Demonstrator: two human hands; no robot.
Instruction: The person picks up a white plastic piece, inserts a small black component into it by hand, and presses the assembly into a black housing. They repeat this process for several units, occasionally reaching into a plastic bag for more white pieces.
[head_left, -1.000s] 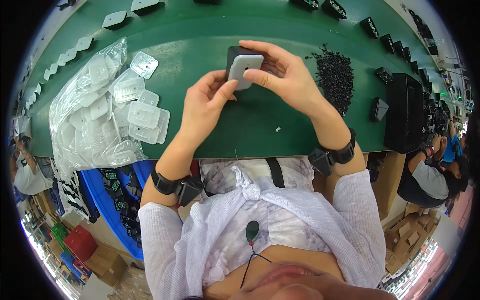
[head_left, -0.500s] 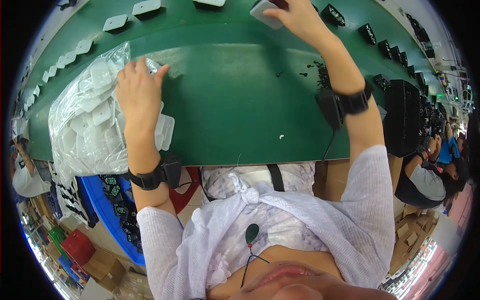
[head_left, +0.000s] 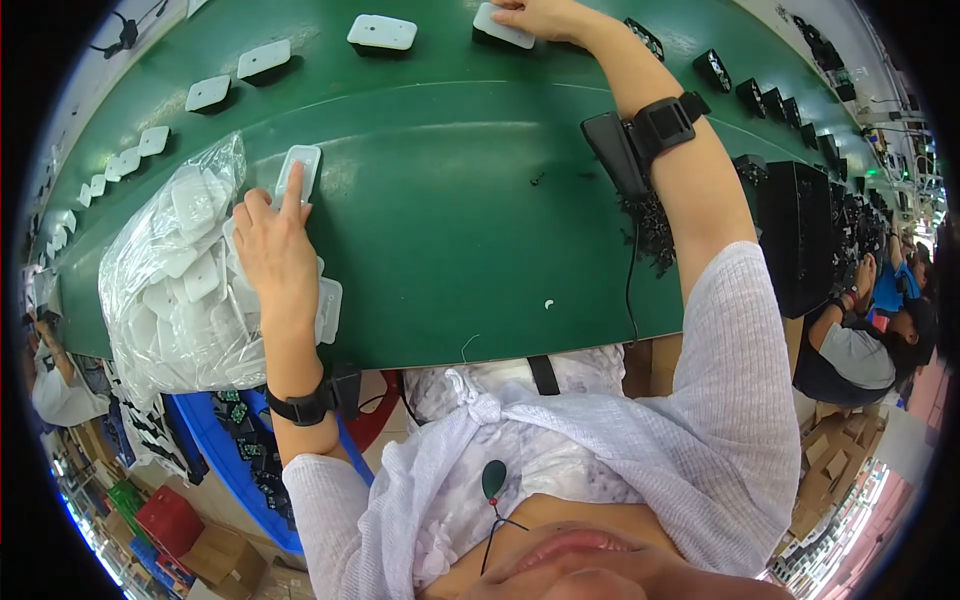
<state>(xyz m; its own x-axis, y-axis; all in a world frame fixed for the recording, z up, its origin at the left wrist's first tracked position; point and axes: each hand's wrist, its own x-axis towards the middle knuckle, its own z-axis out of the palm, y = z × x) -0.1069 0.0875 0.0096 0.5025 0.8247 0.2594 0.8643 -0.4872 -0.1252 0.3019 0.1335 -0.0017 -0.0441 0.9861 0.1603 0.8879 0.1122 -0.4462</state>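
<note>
My right hand (head_left: 552, 18) is at the far edge of view, its fingers on a black box with a white lid (head_left: 503, 36) that stands on the green table. Part of that hand is cut off by the top edge of the picture. On the left, my left hand (head_left: 273, 245) has its index finger stretched out, the tip touching a single white plastic cover (head_left: 309, 163) lying flat. The other fingers are bent loosely. Beside this hand lies a clear plastic bag (head_left: 140, 250) full of similar white covers, some spilling out under my wrist.
More white-lidded black boxes (head_left: 382, 36) stand in a curved row at the far left. Open black housings (head_left: 712, 70) line the far right. Small black parts (head_left: 655, 235) lie heaped near my right forearm, before a black bin (head_left: 797, 235). A blue tub (head_left: 215, 440) sits below the table's left edge.
My right hand has moved left with the white-lidded box, which now stands on the table. My left hand has lowered, and its index finger now rests on a white cover.
</note>
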